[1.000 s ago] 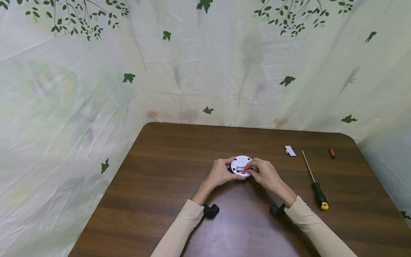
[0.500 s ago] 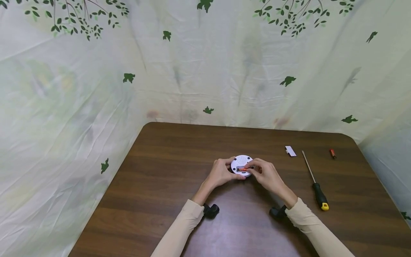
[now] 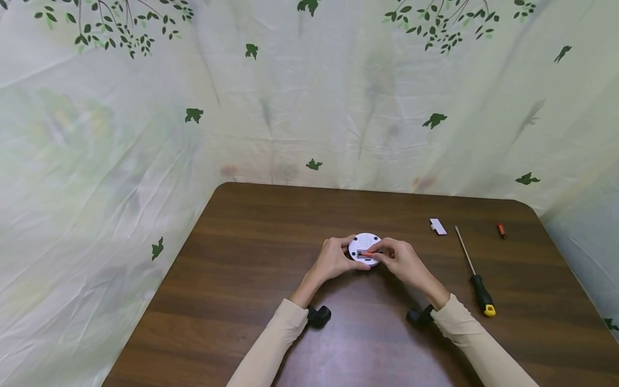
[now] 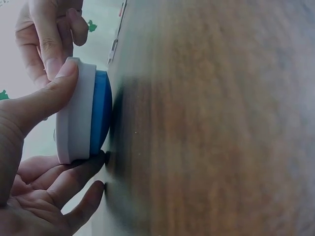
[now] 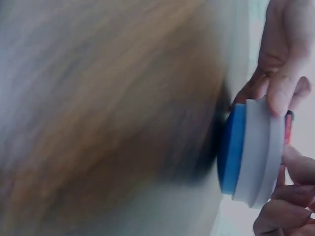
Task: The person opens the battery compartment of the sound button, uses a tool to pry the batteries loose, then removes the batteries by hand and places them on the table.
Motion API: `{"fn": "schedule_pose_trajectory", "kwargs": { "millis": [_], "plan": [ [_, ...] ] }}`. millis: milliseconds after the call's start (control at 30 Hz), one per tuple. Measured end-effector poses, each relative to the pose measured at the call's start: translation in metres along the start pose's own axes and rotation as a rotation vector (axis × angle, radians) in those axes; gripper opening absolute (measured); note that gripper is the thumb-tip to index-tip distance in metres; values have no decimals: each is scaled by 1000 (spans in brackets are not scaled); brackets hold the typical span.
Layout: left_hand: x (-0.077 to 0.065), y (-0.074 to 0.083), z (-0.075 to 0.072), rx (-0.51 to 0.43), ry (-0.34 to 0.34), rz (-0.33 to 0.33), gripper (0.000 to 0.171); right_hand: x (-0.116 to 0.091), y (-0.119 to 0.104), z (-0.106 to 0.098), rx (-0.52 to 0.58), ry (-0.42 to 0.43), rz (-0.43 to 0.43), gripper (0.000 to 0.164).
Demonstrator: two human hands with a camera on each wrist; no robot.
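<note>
A round white device [image 3: 364, 241] with a blue underside [image 4: 101, 114] is held just over the table, its face with small holes and an open battery slot turned up. My left hand [image 3: 332, 259] grips its rim, thumb on the near side and fingers on the far side. At the slot, my right hand [image 3: 400, 262] pinches a red battery [image 3: 366, 253] between thumb and fingertips. In the right wrist view the battery [image 5: 288, 128] stands proud of the white face, dark end toward the left thumb. The right fingertips cover part of it.
On the right of the wooden table [image 3: 232, 290] lie a white battery cover [image 3: 438, 227], a screwdriver [image 3: 480, 293] with a black and yellow handle, and another red battery [image 3: 502, 231]. A leaf-patterned cloth [image 3: 338, 107] hangs behind the table's far edge.
The red battery has shifted slightly within the slot, away from its near edge, with the right fingertips following. The left hand keeps its grip on the device.
</note>
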State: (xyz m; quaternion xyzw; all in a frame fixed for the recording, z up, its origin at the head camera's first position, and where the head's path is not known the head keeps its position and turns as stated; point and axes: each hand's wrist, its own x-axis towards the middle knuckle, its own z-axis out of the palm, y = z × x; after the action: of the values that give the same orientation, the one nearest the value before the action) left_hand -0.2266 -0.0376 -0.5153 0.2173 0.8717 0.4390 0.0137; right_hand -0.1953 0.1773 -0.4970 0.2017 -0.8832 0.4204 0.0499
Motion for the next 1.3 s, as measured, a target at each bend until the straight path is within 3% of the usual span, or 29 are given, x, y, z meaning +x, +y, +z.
{"fn": "schedule_pose_trajectory", "kwargs": {
  "millis": [100,467,700,1300],
  "plan": [
    [1,2,0,19,3,6,81,1,0,1,-6,2,11,11],
    [2,-1,-3,58,6,0,79,3,-3,13,-85,50,-82,13],
    [2,2,-1,40,-1,11,80,2,-8,17,-83,9,-120,13],
    [4,3,4,32,6,-17,86,-16,11,-45,-166,165,37,14]
  ]
}}
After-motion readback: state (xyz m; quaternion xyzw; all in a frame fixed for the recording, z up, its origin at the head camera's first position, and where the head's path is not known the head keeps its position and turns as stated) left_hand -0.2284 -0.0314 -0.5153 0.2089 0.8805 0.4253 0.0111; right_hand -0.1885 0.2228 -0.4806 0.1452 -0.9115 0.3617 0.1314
